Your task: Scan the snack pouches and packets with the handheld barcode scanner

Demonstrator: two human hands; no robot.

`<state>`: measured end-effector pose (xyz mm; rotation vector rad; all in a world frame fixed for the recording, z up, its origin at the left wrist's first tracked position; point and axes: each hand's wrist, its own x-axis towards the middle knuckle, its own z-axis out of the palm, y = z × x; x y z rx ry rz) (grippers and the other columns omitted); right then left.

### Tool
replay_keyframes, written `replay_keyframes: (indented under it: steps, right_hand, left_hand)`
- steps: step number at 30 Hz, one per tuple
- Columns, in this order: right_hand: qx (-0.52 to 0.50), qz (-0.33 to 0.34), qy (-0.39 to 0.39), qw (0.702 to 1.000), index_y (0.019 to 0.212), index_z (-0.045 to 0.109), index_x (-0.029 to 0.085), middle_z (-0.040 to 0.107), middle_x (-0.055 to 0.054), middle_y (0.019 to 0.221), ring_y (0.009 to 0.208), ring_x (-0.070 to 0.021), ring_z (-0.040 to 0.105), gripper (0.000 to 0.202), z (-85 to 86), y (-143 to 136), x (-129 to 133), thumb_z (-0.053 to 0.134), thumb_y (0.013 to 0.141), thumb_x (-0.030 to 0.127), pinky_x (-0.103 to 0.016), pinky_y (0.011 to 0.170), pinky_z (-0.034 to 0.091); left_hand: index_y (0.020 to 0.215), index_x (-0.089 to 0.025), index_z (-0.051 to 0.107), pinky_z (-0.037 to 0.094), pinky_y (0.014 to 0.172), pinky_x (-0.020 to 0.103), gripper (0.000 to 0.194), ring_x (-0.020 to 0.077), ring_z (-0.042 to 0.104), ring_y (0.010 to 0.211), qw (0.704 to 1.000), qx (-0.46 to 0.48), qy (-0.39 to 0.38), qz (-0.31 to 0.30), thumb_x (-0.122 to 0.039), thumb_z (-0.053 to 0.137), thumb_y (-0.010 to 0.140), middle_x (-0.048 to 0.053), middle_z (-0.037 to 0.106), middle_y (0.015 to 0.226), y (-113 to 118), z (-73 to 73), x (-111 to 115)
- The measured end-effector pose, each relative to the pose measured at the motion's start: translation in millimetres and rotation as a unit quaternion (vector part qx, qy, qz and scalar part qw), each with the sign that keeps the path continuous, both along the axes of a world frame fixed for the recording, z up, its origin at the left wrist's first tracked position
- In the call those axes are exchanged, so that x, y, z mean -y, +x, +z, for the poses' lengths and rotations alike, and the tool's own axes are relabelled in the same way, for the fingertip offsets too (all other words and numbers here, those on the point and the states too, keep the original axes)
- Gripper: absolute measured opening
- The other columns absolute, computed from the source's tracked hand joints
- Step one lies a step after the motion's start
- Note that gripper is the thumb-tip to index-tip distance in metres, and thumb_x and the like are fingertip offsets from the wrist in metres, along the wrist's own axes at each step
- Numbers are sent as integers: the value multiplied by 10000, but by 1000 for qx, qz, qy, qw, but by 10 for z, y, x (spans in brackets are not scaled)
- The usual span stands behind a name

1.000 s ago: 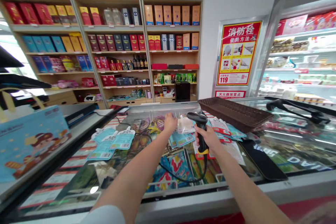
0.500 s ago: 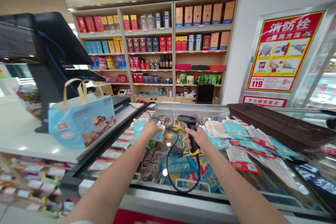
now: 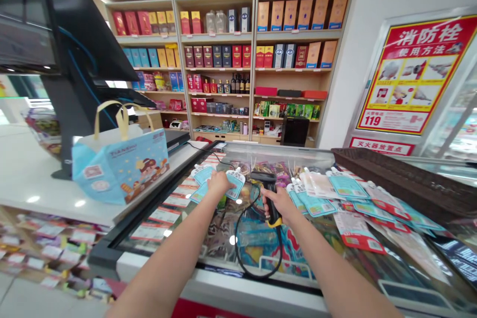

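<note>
My left hand [image 3: 219, 185] is closed on a small blue-and-white pouch [image 3: 236, 184] with a spout-shaped top, held over the glass lid of a chest freezer [image 3: 208, 271]. More blue pouches [image 3: 203, 175] lie just left of and beneath that hand. In my right hand [image 3: 278, 203] is a black handheld barcode scanner [image 3: 272, 196] with yellow trim, my fingers wrapped round its handle. Its head points left, towards the held pouch. A black cable [image 3: 238, 258] loops from the handle's bottom across the glass.
Blue, clear and red packets [image 3: 359, 232] are spread over the lid at right, beside a brown woven tray [image 3: 395, 179]. On the left counter [image 3: 33, 164] stand a blue paper bag [image 3: 122, 169] and a black checkout terminal [image 3: 89, 39]. Shelves of boxes [image 3: 216, 70] line the back.
The scanner has shifted left towards the held pouch, and its head sits a little lower. My left hand keeps its pouch, now turned more face-up. The whole view has swung slightly.
</note>
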<state>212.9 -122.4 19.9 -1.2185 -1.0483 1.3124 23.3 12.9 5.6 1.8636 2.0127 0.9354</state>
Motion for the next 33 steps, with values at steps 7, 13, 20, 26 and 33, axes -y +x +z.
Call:
replay_keyframes:
  steps: [7,13,20,26,33]
  right_hand:
    - [-11,7,19,1000,584,514,173,504,40,392,338,-85,454,318,-28,58,42,683,686,423,-223,369,440]
    - [-2,20,20,1000,615,512,179,508,41,402,339,-91,459,302,-69,66,40,668,677,431,-231,373,438]
    - [29,67,15,997,711,506,185,538,58,480,363,-95,483,331,-103,22,68,700,623,438,-240,357,451]
    - [43,75,24,996,725,489,189,531,67,488,355,-93,487,316,-108,-2,83,687,645,422,-231,346,443]
    - [59,89,15,994,651,471,189,507,63,418,335,-85,471,303,-95,7,93,671,671,417,-210,347,425]
  left_hand:
    - [846,-186,563,472,784,343,186,259,650,905,999,27,27,-33,-241,678,709,100,669,892,-29,2,-8]
    - [907,-169,551,492,594,266,258,164,631,633,924,372,87,-31,-216,670,683,12,655,725,-95,-142,-143]
    - [859,-153,567,482,569,239,190,141,608,604,862,487,140,-1,-245,625,704,-13,628,657,-85,-221,-170]
    - [915,-147,569,483,588,255,253,146,604,621,875,462,143,1,-303,625,724,-1,632,694,-69,-264,-183]
    - [930,-133,594,500,644,293,332,186,629,718,904,397,155,19,-397,633,732,52,666,761,-95,-330,-238]
